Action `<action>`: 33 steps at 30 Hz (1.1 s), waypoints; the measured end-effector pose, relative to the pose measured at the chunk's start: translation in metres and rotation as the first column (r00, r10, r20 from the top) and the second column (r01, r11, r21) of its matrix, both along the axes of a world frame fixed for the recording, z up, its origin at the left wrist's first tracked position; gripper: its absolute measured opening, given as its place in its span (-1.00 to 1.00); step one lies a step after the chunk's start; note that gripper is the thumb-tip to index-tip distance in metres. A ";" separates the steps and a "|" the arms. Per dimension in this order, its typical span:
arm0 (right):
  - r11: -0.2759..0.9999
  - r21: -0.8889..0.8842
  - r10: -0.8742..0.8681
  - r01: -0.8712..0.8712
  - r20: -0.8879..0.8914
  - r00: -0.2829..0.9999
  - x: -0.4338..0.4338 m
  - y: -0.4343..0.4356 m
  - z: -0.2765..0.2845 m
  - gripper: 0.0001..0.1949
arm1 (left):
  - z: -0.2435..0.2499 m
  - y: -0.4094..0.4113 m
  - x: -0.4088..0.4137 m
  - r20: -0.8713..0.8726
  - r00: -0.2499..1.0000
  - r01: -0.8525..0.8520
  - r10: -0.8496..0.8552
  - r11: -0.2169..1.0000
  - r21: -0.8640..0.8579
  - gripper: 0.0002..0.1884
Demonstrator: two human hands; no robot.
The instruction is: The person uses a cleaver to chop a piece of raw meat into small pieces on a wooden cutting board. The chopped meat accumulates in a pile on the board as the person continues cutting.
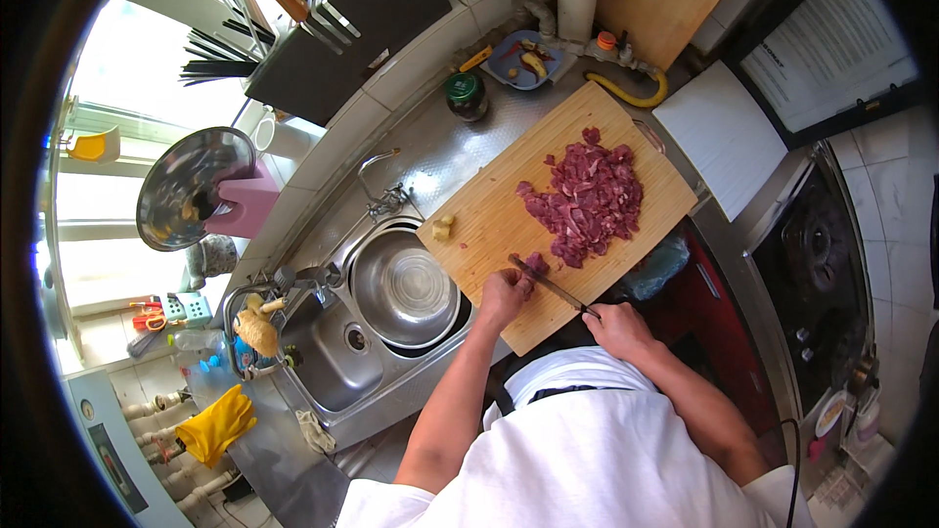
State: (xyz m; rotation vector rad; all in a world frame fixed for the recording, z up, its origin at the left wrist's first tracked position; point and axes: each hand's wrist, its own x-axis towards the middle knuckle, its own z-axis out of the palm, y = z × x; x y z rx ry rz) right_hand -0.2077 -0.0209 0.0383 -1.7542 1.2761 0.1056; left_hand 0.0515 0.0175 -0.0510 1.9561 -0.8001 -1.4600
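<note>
My right hand (620,330) grips the dark handle of a kitchen knife (561,292). Its blade slants over the near part of a wooden cutting board (484,213), across a small piece of raw red meat (537,262). My left hand (506,295) is beside the blade's far end, fingers curled close to that meat; what lies under the fingertips is hidden. Farther up the board spreads a heap of cut raw meat (590,198). A small chunk of what looks like ginger (442,227) sits near the board's left edge.
Left of the board, a steel basin (405,287) rests in the double sink (323,374). Behind stand a green-lidded jar (466,95) and a blue dish with peppers (524,59). A gas stove (814,257) is at right; yellow rubber gloves (216,425) hang at left.
</note>
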 end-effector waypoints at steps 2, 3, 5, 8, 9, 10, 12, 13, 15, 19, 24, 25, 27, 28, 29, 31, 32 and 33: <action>1.000 0.006 -0.005 0.005 -0.003 1.000 0.002 -0.001 0.002 -0.68 | 0.010 -0.002 -0.003 0.026 0.999 0.026 -0.025 0.999 -0.023 -0.74; 1.000 0.008 -0.005 0.005 -0.003 1.000 0.004 -0.002 0.003 -0.67 | 0.012 -0.002 -0.003 0.024 1.000 0.018 -0.018 0.999 -0.034 -0.74; 1.000 -0.009 0.004 -0.004 -0.016 1.000 0.008 -0.002 -0.001 -0.66 | 0.015 -0.001 -0.004 0.019 1.000 0.004 -0.003 0.998 -0.057 -0.75; 1.000 -0.011 0.004 -0.004 -0.018 1.000 0.013 -0.004 -0.005 -0.63 | 0.012 0.001 -0.004 0.006 1.000 0.024 -0.024 1.000 -0.018 -0.80; 1.000 -0.007 0.001 -0.002 -0.016 1.000 0.015 -0.006 -0.005 -0.62 | 0.009 0.003 -0.004 -0.009 1.000 0.019 -0.019 1.000 -0.022 -0.81; 1.000 -0.018 0.005 -0.005 -0.013 1.000 0.017 -0.007 -0.005 -0.62 | 0.006 0.004 -0.003 -0.024 1.000 0.013 -0.014 1.000 -0.025 -0.81; 0.999 -0.039 0.011 -0.012 -0.010 1.000 0.022 -0.010 -0.005 -0.62 | 0.004 0.004 -0.001 -0.045 0.999 0.017 -0.019 0.999 -0.028 -0.83; 0.998 -0.060 0.002 -0.002 0.002 1.000 0.023 -0.012 -0.008 -0.63 | 0.006 0.003 -0.001 -0.050 0.998 0.027 -0.029 0.999 -0.026 -0.84; 0.995 -0.103 -0.014 0.016 0.026 1.000 0.029 -0.015 -0.015 -0.65 | 0.008 0.002 -0.001 -0.039 0.998 0.038 -0.039 0.999 -0.025 -0.84; 0.996 -0.086 -0.013 0.014 0.017 1.000 0.041 -0.028 -0.027 -0.66 | 0.006 0.004 -0.001 0.011 0.999 0.035 -0.034 0.999 -0.040 -0.77; 0.993 -0.102 -0.040 0.056 0.154 0.987 0.044 -0.037 -0.033 -0.67 | -0.011 0.013 0.003 -0.039 0.996 -0.082 0.081 0.996 -0.019 -0.75; 0.996 -0.071 -0.043 0.054 0.146 0.988 0.043 -0.039 -0.025 -0.65 | -0.011 0.015 0.003 -0.054 0.994 -0.093 0.093 0.996 -0.013 -0.76; 0.999 -0.011 -0.050 0.051 0.128 0.991 0.037 -0.043 -0.007 -0.62 | -0.009 0.015 0.002 -0.065 0.992 -0.104 0.104 0.995 -0.003 -0.77; 0.999 -0.011 -0.034 0.036 0.128 0.991 0.033 -0.041 -0.007 -0.63 | -0.006 0.014 0.001 -0.061 0.993 -0.103 0.103 0.995 -0.001 -0.78; 1.000 -0.011 -0.019 0.021 0.127 0.992 0.026 -0.038 -0.006 -0.63 | -0.002 0.013 0.001 -0.057 0.993 -0.102 0.102 0.995 0.002 -0.78; 1.000 -0.014 0.020 -0.019 0.092 0.996 0.020 -0.030 -0.002 -0.64 | -0.002 0.013 0.000 -0.099 0.988 -0.124 0.123 0.992 -0.009 -0.77; 0.999 -0.017 0.043 -0.042 0.056 0.998 0.018 -0.026 0.001 -0.64 | -0.001 0.012 -0.001 -0.120 0.984 -0.135 0.132 0.991 -0.014 -0.77; 0.998 -0.019 0.064 -0.064 0.019 0.998 0.016 -0.022 0.004 -0.64 | 0.000 0.012 -0.001 -0.119 0.984 -0.132 0.129 0.991 -0.018 -0.77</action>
